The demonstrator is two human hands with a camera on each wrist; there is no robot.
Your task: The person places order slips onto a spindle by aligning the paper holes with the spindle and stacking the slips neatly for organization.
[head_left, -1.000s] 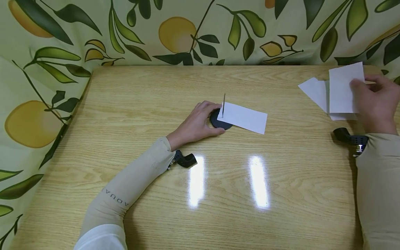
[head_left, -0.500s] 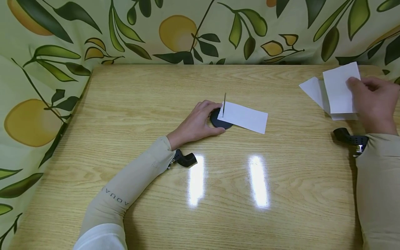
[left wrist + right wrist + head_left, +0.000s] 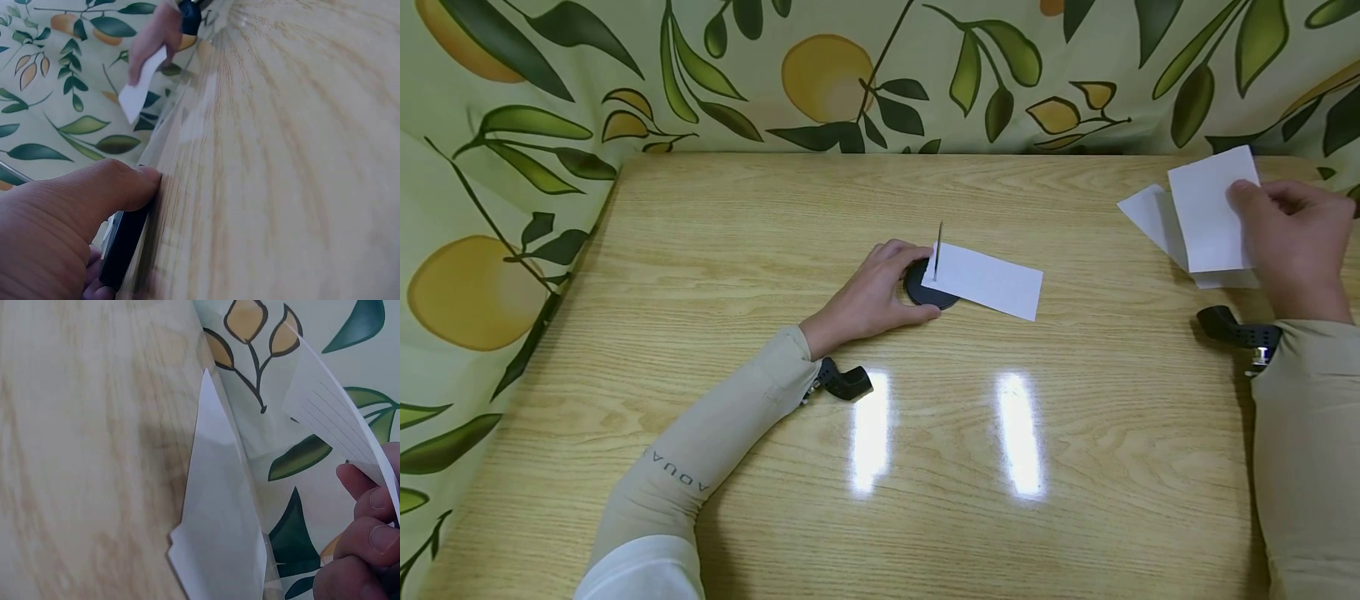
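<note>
Near the middle of the table stands a receipt spike point(image 3: 939, 250), a thin upright metal pin on a round black base point(image 3: 916, 287). My left hand point(image 3: 868, 296) grips that base from the left, its thumb on the near side and its fingers on the far side. A white paper slip point(image 3: 992, 282) is skewered low on the pin and sticks out to the right. At the far right my right hand point(image 3: 1303, 233) pinches another white paper point(image 3: 1212, 212) by its right edge, above the table. Its underside shows printed lines in the right wrist view.
Beneath the held paper, more white papers point(image 3: 1156, 218) lie overlapping on the wooden table point(image 3: 760, 217). A curtain point(image 3: 715, 75) with leaves and fruit hangs along the back and left edges. Two light reflections shine on the table's near half.
The paper in my right hand has moved a little to the left and tilted. My left hand, the receipt spike and the skewered slip stay in place.
</note>
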